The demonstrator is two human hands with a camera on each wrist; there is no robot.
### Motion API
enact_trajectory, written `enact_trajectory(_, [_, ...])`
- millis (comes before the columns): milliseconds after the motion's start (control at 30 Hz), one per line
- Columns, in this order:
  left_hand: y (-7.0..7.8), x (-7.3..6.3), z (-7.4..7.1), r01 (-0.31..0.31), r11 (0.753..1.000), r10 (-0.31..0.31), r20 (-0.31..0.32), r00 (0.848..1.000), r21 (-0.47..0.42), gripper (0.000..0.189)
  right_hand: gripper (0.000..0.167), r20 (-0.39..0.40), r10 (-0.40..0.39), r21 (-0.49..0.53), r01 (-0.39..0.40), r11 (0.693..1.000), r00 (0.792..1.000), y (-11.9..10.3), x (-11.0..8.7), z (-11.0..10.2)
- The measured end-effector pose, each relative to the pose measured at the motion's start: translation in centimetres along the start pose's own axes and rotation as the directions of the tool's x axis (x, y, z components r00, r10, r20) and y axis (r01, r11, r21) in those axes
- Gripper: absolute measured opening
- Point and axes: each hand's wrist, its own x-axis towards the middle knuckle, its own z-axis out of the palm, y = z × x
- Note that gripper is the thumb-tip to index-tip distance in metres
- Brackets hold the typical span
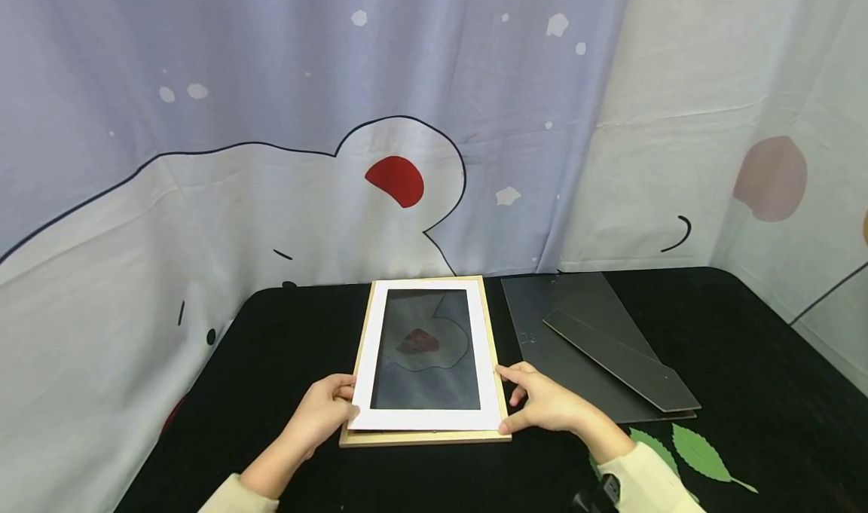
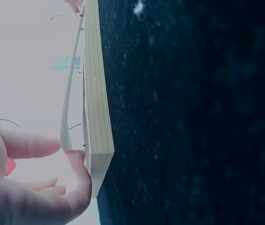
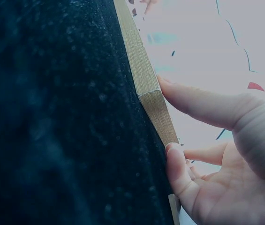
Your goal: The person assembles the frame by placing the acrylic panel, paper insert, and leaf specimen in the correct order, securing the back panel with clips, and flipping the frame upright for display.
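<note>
A light wooden picture frame (image 1: pixel 426 438) lies on the black table, a white mat board (image 1: pixel 420 420) over it. Through the mat's opening shows a dark glossy pane (image 1: pixel 427 389) reflecting the curtain. My left hand (image 1: pixel 319 411) pinches the mat's near left corner between thumb and fingers; in the left wrist view that corner of the mat (image 2: pixel 65 136) stands raised above the wooden frame (image 2: pixel 98 108). On the other side, my right hand (image 1: pixel 545 400) holds the frame's right edge near its front corner, thumb (image 3: pixel 184 96) at the top edge and a finger (image 3: pixel 177 171) at the side.
To the right lie a dark grey board (image 1: pixel 563 294) and, across it, a folded or narrower grey panel (image 1: pixel 617 358). Green leaf shapes (image 1: pixel 701 453) are near the right sleeve. A printed curtain (image 1: pixel 271 83) hangs behind the table (image 1: pixel 285 332).
</note>
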Motion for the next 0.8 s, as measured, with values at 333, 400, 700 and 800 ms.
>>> enact_trajectory(333, [-0.53, 0.1, -0.49, -0.023, 1.0, 0.023, 0.069, 0.997, 0.001, 0.068, 0.094, 0.003, -0.002, 0.009, 0.002, 1.0, 1.0, 0.01, 0.02, -0.03])
enact_trajectory(400, [-0.65, 0.13, -0.48, -0.023, 1.0, 0.022, 0.079, 0.997, 0.01, 0.074, 0.095, 0.004, -0.008, 0.013, 0.008, 1.0, 1.0, 0.11, 0.02, -0.05])
enact_trajectory(700, [-1.02, 0.12, -0.37, -0.049, 0.998, 0.044, 0.084, 0.995, 0.048, 0.082, 0.096, -0.002, 0.0, -0.005, 0.0, 1.0, 1.0, 0.32, 0.1, 0.0])
enact_trajectory(800, [-0.97, 0.02, -0.32, -0.049, 0.997, 0.044, 0.078, 0.996, 0.062, 0.082, 0.095, 0.001, 0.016, -0.009, -0.016, 1.0, 1.0, 0.19, 0.13, 0.0])
